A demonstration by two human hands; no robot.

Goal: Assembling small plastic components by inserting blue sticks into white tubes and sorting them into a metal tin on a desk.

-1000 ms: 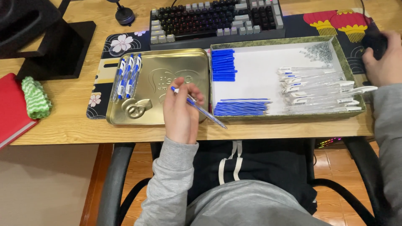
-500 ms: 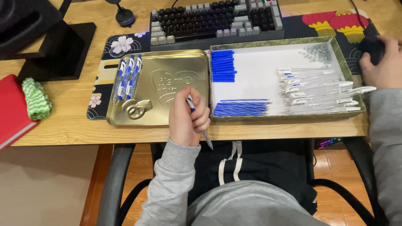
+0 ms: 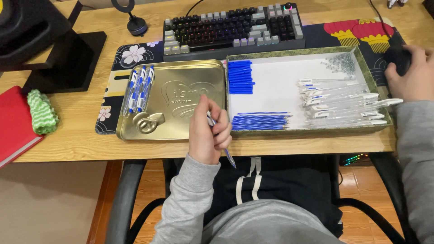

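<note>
Three finished pens (image 3: 139, 88) lie in the gold tin (image 3: 172, 126). Left hand (image 3: 207, 131) is clamped on a fourth pen (image 3: 224, 151) over the counter's (image 3: 77, 144) edge. Right hand (image 3: 409, 72) cups a mouse (image 3: 395, 58). Many refills (image 3: 260, 121) and barrels (image 3: 339, 101) remain in the tray (image 3: 294, 133).

the gold tin lid (image 3: 176, 106) looks like glossy embossed metal; the surface (image 3: 77, 140) is matt wood grain; the pens (image 3: 140, 88) are clear plastic; the green cloth (image 3: 41, 112) looks knitted.

Head view, steeply down, near desk (image 3: 81, 144)
</note>
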